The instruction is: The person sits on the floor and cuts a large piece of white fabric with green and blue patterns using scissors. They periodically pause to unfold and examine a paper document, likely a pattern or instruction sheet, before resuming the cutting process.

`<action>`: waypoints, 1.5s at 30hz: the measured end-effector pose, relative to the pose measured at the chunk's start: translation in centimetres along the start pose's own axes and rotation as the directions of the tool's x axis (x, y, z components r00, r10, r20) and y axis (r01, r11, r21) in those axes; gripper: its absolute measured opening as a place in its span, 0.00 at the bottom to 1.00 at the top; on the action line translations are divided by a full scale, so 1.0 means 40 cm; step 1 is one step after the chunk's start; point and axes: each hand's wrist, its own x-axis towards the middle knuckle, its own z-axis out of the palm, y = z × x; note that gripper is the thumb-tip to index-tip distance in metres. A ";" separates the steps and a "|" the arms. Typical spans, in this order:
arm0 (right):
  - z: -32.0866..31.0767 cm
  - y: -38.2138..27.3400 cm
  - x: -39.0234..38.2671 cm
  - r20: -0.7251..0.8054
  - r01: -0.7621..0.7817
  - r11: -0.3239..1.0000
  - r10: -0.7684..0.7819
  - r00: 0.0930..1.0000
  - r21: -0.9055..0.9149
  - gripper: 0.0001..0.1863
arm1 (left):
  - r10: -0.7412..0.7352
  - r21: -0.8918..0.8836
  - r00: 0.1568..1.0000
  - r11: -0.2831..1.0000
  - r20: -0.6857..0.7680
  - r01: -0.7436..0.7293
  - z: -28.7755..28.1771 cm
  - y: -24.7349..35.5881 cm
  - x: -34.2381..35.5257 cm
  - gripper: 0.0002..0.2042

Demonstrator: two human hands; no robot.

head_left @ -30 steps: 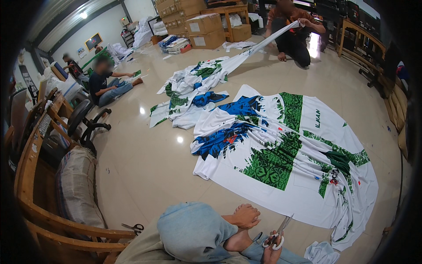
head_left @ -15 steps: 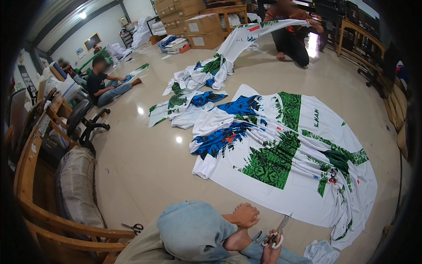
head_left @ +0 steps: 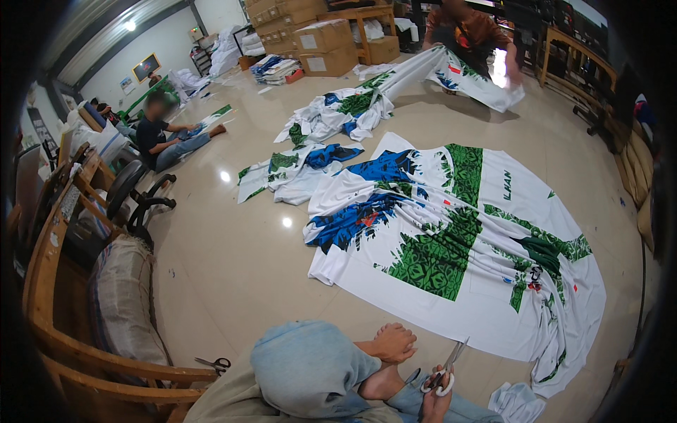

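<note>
My right hand [head_left: 436, 405] grips scissors [head_left: 448, 366] with pale handles. Their blades stand slightly apart, tips by the near edge of a large printed fabric sheet [head_left: 423, 310]. That sheet is white with green and blue patterns, spread on the floor with folds across its middle and right. Beyond my raised knee, my left hand [head_left: 395, 343] rests at my bare foot [head_left: 381, 385], fingers curled together; what they close on is hidden. A small white cloth piece [head_left: 518, 403] lies right of my right hand.
Dark-handled scissors [head_left: 222, 364] lie at my left by a wooden frame [head_left: 63, 338] and a stuffed sack [head_left: 123, 303]. Ahead, a person [head_left: 469, 35] handles a long printed cloth [head_left: 409, 70]. Another person [head_left: 159, 134] sits at far left. Cardboard boxes [head_left: 326, 53] stand behind.
The person ahead has lowered the stretched cloth and bent forward, and its free end now hangs near the floor. My hands and the scissors have barely moved.
</note>
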 end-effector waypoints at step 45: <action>-0.192 -0.286 0.071 0.330 0.334 -0.102 -0.570 0.752 -0.937 0.30 | -0.027 0.018 1.000 0.999 -0.001 0.027 0.016 -0.014 -0.010 0.17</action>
